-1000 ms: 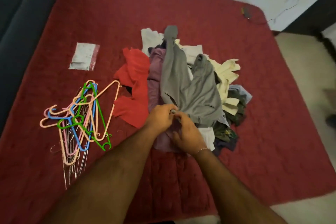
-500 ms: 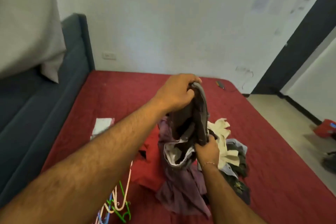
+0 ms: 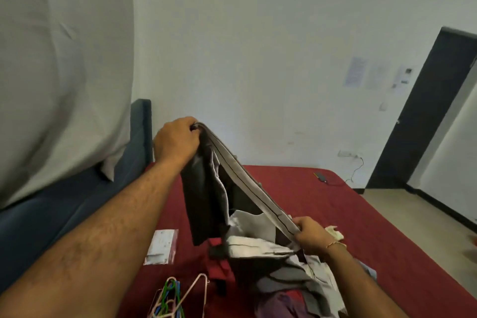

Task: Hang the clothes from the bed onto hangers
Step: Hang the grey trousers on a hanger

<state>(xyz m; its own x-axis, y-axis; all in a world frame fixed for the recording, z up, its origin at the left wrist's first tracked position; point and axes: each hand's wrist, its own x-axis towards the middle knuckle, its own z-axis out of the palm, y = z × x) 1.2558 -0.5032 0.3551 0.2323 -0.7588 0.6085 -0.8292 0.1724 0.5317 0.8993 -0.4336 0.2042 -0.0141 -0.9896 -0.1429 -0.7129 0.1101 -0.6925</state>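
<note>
- Left hand (image 3: 176, 141) is gripping one end of the waistband of a grey pair of trousers (image 3: 206, 196), fingers curled round the fabric, held up high above the bed (image 3: 296, 188).
- Right hand (image 3: 311, 236) is pinching the other end of the same waistband, lower down and nearer the body; a thin bracelet (image 3: 335, 244) is sitting on that wrist.
- Hands are standing well apart, so the waistband edge is running taut in a straight diagonal between them.
- Trouser fabric is hanging from the left hand in a dark fold; its lower part is draping down onto the clothes pile (image 3: 291, 281) under the right hand.
- Pile is lying on the red cover below and between the hands; grey, white, red and purple pieces are showing, individual garments not separable.
- Plastic hangers (image 3: 170, 299) in pink, green and blue are lying below the left forearm, at the bottom frame edge, just beside the pile.
- A clear packet (image 3: 161, 246) is lying flat beneath the left forearm, apart from the hangers.
- Open red cover is stretching beyond the right hand to the far bed edge, where a small dark device (image 3: 322, 177) with a cable is lying.
- Blue headboard (image 3: 140, 131) is standing left of the left hand; bare floor (image 3: 423, 212) is running along the bed edge right of the right hand.
</note>
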